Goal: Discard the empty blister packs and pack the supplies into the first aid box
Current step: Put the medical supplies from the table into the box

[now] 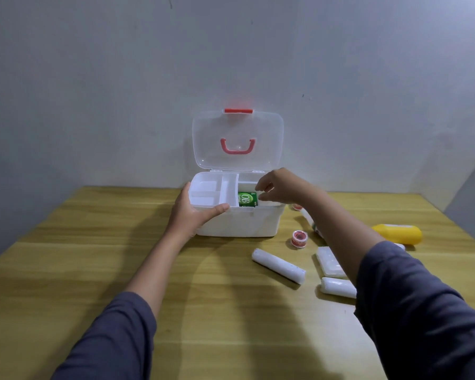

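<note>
- On the wooden table point(99, 270), by the wall, sits the white first aid box point(242, 223) with its clear lid point(237, 139) up.
- The left hand point(192, 212) grips the white tray point(213, 192) at the box's left end, thumb on the front rim.
- The right hand point(281, 187) is over the box, fingers bent and a bit apart, right by the green pack point(247, 199) inside. I cannot tell if they hold it.
- Two white rolls point(279, 266), a tape roll point(299, 238) and a yellow bottle point(399, 233) lie to the right of the box.
</note>
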A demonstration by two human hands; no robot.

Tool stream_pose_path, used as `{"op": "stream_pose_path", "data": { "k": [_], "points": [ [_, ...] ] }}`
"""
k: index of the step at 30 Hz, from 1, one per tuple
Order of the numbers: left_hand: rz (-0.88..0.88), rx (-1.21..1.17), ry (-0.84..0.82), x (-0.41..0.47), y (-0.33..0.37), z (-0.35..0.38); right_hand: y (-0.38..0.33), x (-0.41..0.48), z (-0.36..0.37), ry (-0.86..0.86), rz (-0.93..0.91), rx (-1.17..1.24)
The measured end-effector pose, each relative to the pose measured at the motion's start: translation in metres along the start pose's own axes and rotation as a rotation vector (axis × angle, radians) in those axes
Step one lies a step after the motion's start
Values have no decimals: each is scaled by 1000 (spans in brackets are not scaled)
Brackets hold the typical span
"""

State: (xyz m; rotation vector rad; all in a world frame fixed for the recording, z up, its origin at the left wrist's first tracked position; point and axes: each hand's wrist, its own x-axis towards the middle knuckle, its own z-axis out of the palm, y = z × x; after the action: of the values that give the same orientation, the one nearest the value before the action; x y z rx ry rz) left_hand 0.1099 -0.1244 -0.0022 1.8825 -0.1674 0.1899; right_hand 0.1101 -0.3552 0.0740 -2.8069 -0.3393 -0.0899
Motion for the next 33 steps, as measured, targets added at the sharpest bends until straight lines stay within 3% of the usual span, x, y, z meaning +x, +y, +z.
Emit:
{"op": "stream_pose_path", "data": {
  "k": [16,22,28,33],
  "points": [
    [-62,-14,-11,-5,8,1,53,-124,-29,264,259,217],
    [-55,-10,-9,-2,5,2,67,-157,7,80,309,274],
    [-41,-3,5,0,3,4,72,-163,21,-147,299,150],
    [-43,-5,3,-5,7,3,70,-153,21,-128,300,33]
  ]
}}
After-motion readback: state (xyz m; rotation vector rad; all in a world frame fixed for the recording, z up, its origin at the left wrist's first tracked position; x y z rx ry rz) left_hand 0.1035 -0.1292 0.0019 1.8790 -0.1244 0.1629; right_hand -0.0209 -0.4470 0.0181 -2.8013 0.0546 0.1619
